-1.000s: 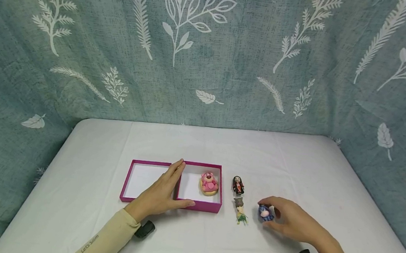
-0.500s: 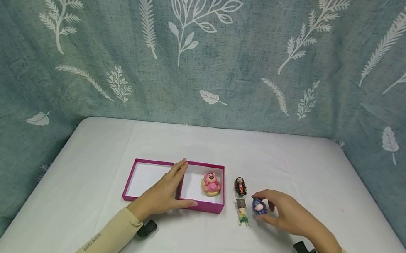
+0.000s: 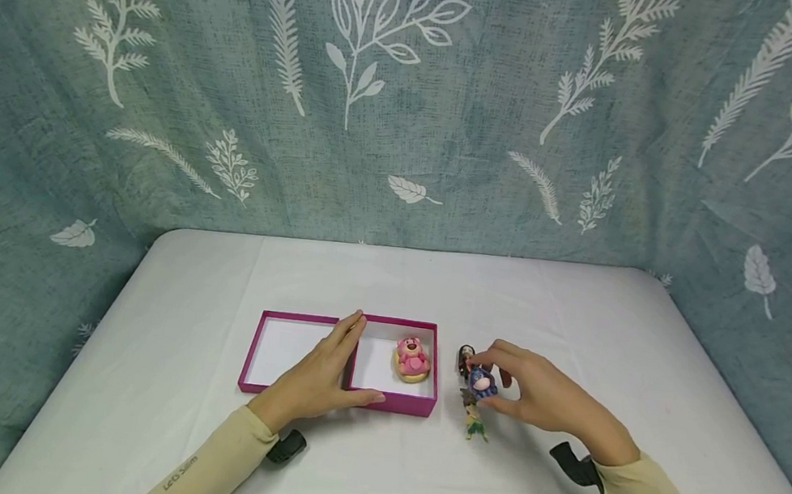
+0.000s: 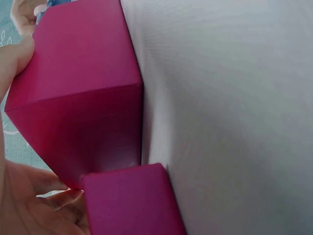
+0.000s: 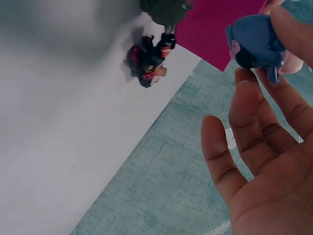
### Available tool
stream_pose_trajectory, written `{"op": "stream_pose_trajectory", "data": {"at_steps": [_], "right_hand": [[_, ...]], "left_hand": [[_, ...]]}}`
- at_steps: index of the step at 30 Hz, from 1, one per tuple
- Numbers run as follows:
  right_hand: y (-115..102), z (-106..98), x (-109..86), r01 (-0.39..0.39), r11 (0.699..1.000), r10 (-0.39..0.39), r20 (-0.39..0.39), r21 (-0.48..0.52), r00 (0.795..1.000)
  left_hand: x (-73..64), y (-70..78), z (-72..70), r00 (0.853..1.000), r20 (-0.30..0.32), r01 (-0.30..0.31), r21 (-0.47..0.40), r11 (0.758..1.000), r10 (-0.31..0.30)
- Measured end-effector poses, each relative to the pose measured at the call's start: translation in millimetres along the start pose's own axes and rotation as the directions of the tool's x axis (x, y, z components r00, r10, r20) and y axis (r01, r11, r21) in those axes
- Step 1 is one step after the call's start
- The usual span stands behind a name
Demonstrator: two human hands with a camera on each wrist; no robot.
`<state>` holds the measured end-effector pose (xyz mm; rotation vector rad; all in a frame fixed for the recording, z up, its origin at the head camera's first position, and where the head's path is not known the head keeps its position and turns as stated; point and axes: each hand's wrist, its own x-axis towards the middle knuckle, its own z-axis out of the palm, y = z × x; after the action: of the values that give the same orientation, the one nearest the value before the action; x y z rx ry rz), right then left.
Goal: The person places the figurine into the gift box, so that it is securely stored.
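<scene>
Right of the box [image 3: 403,404], blue toy [image 3: 481,385] came closer, still outside; right hand [image 3: 542,392] pinched it; left hand [image 3: 313,376] gripped box.

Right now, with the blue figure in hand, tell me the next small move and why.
Probably carry the blue figure leftward over the box holding the pink bear: the right hand already pinches it, and the left hand touches that box.

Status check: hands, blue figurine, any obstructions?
Left hand touching magenta box. Right hand pinching blue figurine above table. Black-haired figurine close by, not evidently blocking.
</scene>
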<state>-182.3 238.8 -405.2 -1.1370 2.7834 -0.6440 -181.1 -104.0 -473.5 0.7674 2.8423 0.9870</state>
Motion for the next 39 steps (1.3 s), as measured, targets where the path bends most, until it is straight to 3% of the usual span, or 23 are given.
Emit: {"op": "stream_pose_trajectory", "data": {"at_steps": [17, 26, 39], "right_hand": [[-18, -4, 41.7, 0.017, 1.000, -0.017, 0.042, -0.001, 0.999], [-28, -3, 64.1, 0.074, 0.996, -0.077, 0.064, 0.040, 0.995], [-35, 3, 74.3, 0.077, 0.996, -0.079, 0.080, 0.035, 0.994]], "left_hand": [[0.7, 0.6, -1.0, 1.000, -0.001, -0.002, 0.005, 1.000, 0.002], [0.1, -0.1, -0.6, 1.000, -0.008, -0.002, 0.009, 1.000, 0.002], [0.1, -0.3, -0.6, 1.000, -0.003, -0.011, 0.009, 1.000, 0.011]]}}
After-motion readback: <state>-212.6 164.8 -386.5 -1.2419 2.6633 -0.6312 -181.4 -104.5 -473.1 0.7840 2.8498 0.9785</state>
